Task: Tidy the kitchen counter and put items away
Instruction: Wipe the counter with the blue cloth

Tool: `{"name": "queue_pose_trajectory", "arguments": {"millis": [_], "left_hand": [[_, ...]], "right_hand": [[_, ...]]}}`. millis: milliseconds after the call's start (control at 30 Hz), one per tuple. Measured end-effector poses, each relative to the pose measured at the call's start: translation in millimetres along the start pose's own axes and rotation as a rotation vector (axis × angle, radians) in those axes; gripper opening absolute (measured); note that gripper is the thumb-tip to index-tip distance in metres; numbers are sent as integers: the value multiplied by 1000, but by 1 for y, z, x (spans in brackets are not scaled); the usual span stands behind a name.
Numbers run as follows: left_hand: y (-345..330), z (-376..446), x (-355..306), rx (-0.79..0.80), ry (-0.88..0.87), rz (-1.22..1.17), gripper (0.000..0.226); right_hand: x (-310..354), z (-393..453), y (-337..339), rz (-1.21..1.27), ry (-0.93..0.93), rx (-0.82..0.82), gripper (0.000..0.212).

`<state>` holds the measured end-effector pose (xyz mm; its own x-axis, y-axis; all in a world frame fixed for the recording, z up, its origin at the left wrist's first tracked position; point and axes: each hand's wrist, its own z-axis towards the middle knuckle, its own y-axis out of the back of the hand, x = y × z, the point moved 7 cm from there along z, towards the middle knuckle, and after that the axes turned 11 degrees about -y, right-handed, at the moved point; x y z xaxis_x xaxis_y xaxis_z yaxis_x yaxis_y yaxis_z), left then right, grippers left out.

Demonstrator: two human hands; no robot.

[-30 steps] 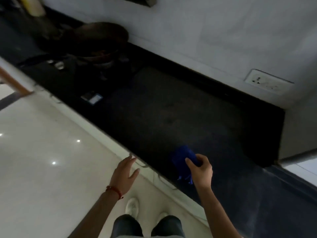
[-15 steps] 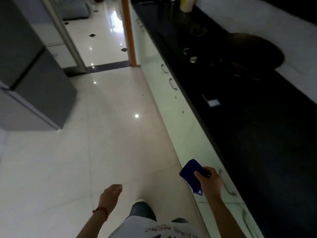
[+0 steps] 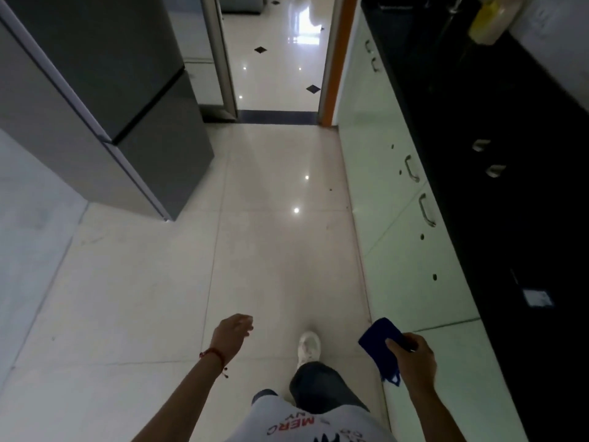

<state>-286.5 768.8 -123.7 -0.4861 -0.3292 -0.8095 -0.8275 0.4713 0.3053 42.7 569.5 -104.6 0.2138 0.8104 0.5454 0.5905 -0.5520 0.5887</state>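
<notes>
My right hand (image 3: 412, 357) grips a folded dark blue cloth (image 3: 379, 342), held out in front of the pale cabinet fronts (image 3: 398, 250) below the black counter (image 3: 510, 186). Its thumb lies across the cloth's top, and a corner of cloth hangs below the hand. My left hand (image 3: 232, 331) hangs over the floor with relaxed fingers and holds nothing; a red thread circles its wrist. The counter runs along the right side.
A grey fridge (image 3: 105, 100) stands at the left. A doorway (image 3: 277, 59) with an orange frame opens ahead. On the counter lie a small white card (image 3: 537, 297), two metal knobs (image 3: 487, 157) and a yellow bottle (image 3: 487, 23) at the far end.
The view has swung left, away from the counter and down the kitchen floor toward the doorway. My right hand has lifted the blue cloth off the counter and carries it along.
</notes>
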Motion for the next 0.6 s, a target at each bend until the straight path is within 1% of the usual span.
{"name": "queue_pose_trajectory", "arguments": {"millis": [67,167,267,333,433,600], "left_hand": [[3,41,-29,5,-33,5,11],[16,101,-70,-48,-51,-7,11],[31,145,-100,-99,-24,-4,17],[41,170,-115,-115,-6,-13,20],[58,203,-131,-155,34,-37,21],[82,254,-130,-217,118,-92,23]], "right_hand": [[23,26,-11,6,-18,-7,35],[70,62,-29,-6,-41,-16,36],[127,96,-47,-40,-45,-8,37],[173,115,-65,-38,-4,28,38],[249,135,-99,-61,66,114,39],[368,160,-155,-45,170,207,35]]}}
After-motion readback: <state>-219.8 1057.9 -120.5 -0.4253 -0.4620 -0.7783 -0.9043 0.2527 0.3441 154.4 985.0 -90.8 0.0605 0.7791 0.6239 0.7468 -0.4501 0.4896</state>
